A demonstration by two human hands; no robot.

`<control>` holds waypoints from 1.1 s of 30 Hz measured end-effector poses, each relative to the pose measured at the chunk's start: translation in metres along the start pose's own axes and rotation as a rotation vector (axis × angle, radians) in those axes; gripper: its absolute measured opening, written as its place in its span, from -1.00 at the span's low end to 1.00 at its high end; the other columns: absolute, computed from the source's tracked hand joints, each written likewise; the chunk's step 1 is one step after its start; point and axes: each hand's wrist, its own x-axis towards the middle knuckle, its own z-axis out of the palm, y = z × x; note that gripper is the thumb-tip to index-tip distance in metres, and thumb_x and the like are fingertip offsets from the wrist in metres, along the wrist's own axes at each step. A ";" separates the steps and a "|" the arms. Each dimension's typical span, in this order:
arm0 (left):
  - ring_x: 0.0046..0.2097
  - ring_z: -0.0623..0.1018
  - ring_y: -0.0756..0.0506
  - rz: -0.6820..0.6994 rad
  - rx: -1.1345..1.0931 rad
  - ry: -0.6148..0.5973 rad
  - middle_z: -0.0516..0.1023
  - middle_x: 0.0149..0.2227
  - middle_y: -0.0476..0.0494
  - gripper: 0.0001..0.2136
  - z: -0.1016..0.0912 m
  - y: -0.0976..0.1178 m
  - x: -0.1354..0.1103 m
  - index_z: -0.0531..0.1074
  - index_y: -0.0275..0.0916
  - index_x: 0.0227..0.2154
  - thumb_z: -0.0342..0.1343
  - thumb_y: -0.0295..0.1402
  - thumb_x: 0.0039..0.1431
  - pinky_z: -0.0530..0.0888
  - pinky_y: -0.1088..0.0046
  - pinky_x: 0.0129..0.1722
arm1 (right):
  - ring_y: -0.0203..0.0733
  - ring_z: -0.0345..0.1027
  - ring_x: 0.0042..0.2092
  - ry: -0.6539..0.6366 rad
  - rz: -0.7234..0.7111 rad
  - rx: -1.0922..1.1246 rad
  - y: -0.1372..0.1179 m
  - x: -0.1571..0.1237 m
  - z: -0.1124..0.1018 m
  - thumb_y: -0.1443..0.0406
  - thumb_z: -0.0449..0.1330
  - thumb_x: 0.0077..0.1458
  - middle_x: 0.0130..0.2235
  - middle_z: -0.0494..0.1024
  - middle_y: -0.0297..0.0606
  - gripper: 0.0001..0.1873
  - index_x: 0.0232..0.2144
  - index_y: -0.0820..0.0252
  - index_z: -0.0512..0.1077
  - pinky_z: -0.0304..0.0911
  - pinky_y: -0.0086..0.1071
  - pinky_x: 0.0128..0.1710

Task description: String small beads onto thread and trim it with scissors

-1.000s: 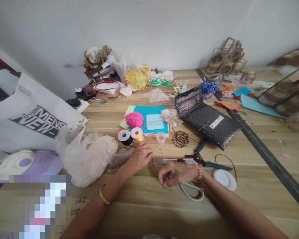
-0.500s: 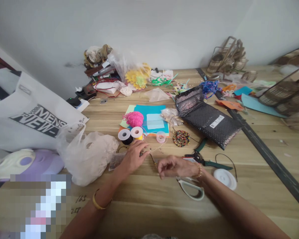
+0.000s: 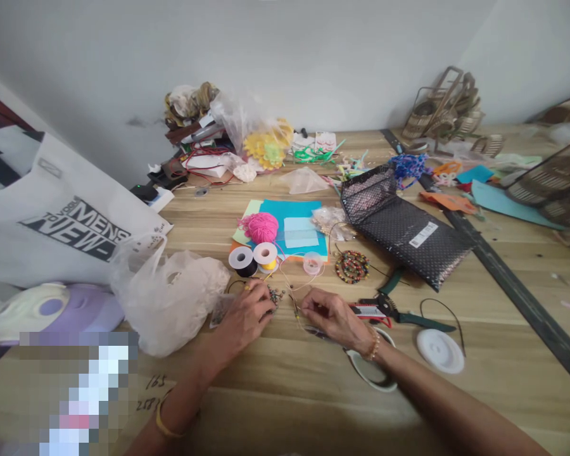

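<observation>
My left hand (image 3: 249, 311) rests low over the table, fingers loosely bent and slightly apart beside a small heap of dark beads (image 3: 277, 295); I see nothing held in it. A short way to the right, my right hand (image 3: 330, 315) pinches a thin cord (image 3: 295, 303) with its thumb and forefinger. A small yellow bead (image 3: 297, 316) shows on or against that cord. Scissors (image 3: 377, 378) with pale handles lie partly under my right wrist. Behind the hands are a black thread spool (image 3: 242, 261), a yellow thread spool (image 3: 266, 256) and a small clear spool (image 3: 312, 263).
A coiled string of colourful beads (image 3: 352, 266), green-handled pliers (image 3: 422, 320) and a white round spool (image 3: 440, 350) lie to the right. A black bubble mailer (image 3: 408, 228) is beyond. Pink yarn (image 3: 260, 227) sits on blue paper (image 3: 289, 209). A plastic bag (image 3: 171, 304) stands left.
My left hand has drawn slightly back to the left, uncovering more of the dark beads. The right hand has turned a little and still pinches the cord. The view has shifted slightly.
</observation>
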 end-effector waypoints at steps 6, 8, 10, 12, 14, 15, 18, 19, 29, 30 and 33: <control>-0.05 0.34 -0.16 0.033 0.106 -0.016 0.42 -0.28 -0.13 -0.86 0.011 -0.002 0.001 0.48 -0.25 -0.35 0.01 -0.50 0.18 0.36 0.22 -0.02 | -0.35 0.15 -0.46 -0.006 -0.005 -0.002 0.004 -0.001 0.003 0.37 0.12 0.09 -0.48 0.35 -0.36 -0.92 -0.45 0.25 0.36 0.06 -0.49 -0.46; -0.04 0.34 -0.17 0.035 0.108 -0.002 0.44 -0.29 -0.14 -0.86 0.015 -0.004 0.003 0.48 -0.25 -0.36 0.02 -0.49 0.18 0.35 0.20 -0.01 | -0.35 0.15 -0.46 -0.014 -0.006 -0.004 0.004 -0.001 0.004 0.36 0.11 0.10 -0.48 0.35 -0.36 -0.91 -0.45 0.25 0.37 0.06 -0.49 -0.46; -0.04 0.35 -0.17 0.026 0.085 0.024 0.45 -0.29 -0.14 -0.87 0.018 -0.005 0.003 0.48 -0.24 -0.37 0.02 -0.47 0.19 0.36 0.20 -0.01 | -0.34 0.17 -0.45 -0.016 -0.013 -0.002 0.004 -0.001 0.005 0.35 0.11 0.11 -0.47 0.36 -0.35 -0.90 -0.45 0.25 0.37 0.07 -0.48 -0.44; -0.05 0.36 -0.16 0.017 0.068 0.049 0.46 -0.29 -0.13 -0.87 0.019 -0.004 0.004 0.47 -0.24 -0.38 0.02 -0.47 0.19 0.36 0.20 -0.02 | -0.34 0.18 -0.44 -0.020 -0.020 0.000 0.006 -0.001 0.006 0.34 0.11 0.11 -0.47 0.37 -0.35 -0.89 -0.45 0.24 0.37 0.09 -0.49 -0.43; -0.06 0.37 -0.16 0.009 0.072 0.069 0.47 -0.29 -0.13 -0.87 0.020 -0.003 0.004 0.47 -0.24 -0.39 0.02 -0.47 0.19 0.36 0.19 -0.02 | -0.35 0.17 -0.45 -0.024 -0.023 0.003 0.006 -0.001 0.007 0.33 0.11 0.11 -0.48 0.36 -0.36 -0.89 -0.44 0.24 0.36 0.08 -0.49 -0.44; -0.07 0.37 -0.16 0.009 0.077 0.078 0.47 -0.30 -0.13 -0.86 0.020 -0.002 0.004 0.47 -0.24 -0.39 0.01 -0.47 0.19 0.37 0.18 -0.02 | -0.35 0.16 -0.45 -0.023 -0.024 0.003 0.006 -0.001 0.008 0.34 0.11 0.11 -0.48 0.36 -0.37 -0.89 -0.44 0.24 0.36 0.08 -0.49 -0.45; -0.07 0.39 -0.16 0.023 0.094 0.090 0.47 -0.30 -0.14 -0.85 0.020 0.001 0.005 0.47 -0.23 -0.39 0.00 -0.48 0.20 0.37 0.17 -0.03 | -0.36 0.15 -0.46 -0.013 -0.025 -0.003 0.004 -0.001 0.008 0.36 0.11 0.10 -0.49 0.34 -0.38 -0.90 -0.45 0.25 0.36 0.06 -0.49 -0.46; -0.07 0.39 -0.16 0.030 0.101 0.091 0.47 -0.30 -0.14 -0.85 0.020 0.002 0.005 0.47 -0.23 -0.39 0.00 -0.48 0.20 0.37 0.17 -0.03 | -0.36 0.14 -0.46 -0.013 -0.023 -0.005 0.003 -0.001 0.008 0.36 0.11 0.09 -0.49 0.34 -0.38 -0.90 -0.46 0.25 0.36 0.06 -0.49 -0.46; -0.11 0.42 -0.14 0.019 -0.036 0.214 0.49 -0.35 -0.13 -0.85 0.025 0.001 0.009 0.49 -0.22 -0.43 0.03 -0.47 0.18 0.40 0.23 -0.08 | -0.34 0.17 -0.45 0.016 0.023 0.091 0.005 0.000 0.010 0.34 0.12 0.08 -0.49 0.37 -0.36 -0.88 -0.47 0.26 0.39 0.09 -0.47 -0.44; -0.13 0.43 -0.14 0.001 -0.112 0.260 0.49 -0.36 -0.13 -0.86 0.024 0.003 0.011 0.49 -0.22 -0.43 0.04 -0.46 0.17 0.40 0.25 -0.10 | -0.34 0.18 -0.45 0.024 0.029 0.124 0.005 0.000 0.010 0.32 0.13 0.09 -0.49 0.37 -0.35 -0.88 -0.46 0.26 0.39 0.10 -0.46 -0.44; -0.25 0.47 -0.11 -0.130 -0.419 0.368 0.53 -0.41 -0.13 -0.92 0.020 0.014 0.013 0.51 -0.23 -0.46 0.13 -0.43 0.10 0.40 0.31 -0.17 | -0.36 0.16 -0.47 0.037 0.073 0.274 0.003 0.000 0.010 0.22 0.16 0.09 -0.51 0.36 -0.36 -0.81 -0.45 0.25 0.39 0.11 -0.46 -0.46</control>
